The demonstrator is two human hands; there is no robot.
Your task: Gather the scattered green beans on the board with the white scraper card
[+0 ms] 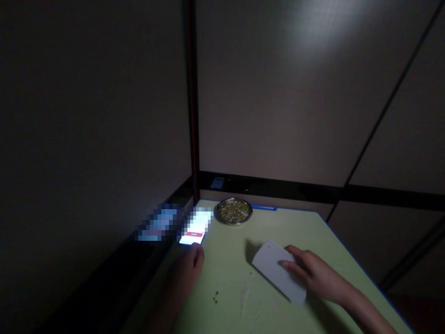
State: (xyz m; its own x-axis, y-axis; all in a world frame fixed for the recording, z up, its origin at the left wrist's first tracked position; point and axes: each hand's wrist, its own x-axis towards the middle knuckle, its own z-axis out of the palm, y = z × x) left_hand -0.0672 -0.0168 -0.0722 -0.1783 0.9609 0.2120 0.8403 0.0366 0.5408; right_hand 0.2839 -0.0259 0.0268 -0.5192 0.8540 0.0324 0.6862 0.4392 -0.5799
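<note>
My right hand (313, 273) grips a white, slightly bowed flat card (278, 271) by its right edge, thumb on top. The card is held at a slant above the table, and its exact kind is unclear. My left hand (194, 262) is at the table's left side with its fingers curled in, right by the near end of a lit phone (196, 227). Whether it touches the phone I cannot tell. Beyond both hands sits a round metal plate (234, 211) holding many small greenish and pale grains or seeds.
The pale green table (288, 227) has a blue edge and stands in a corner of dark panelled walls (271, 116). Several tiny dark specks (216, 297) lie near its front. A blue strip (264, 208) runs along the back edge. The phone's glow reflects off the left wall.
</note>
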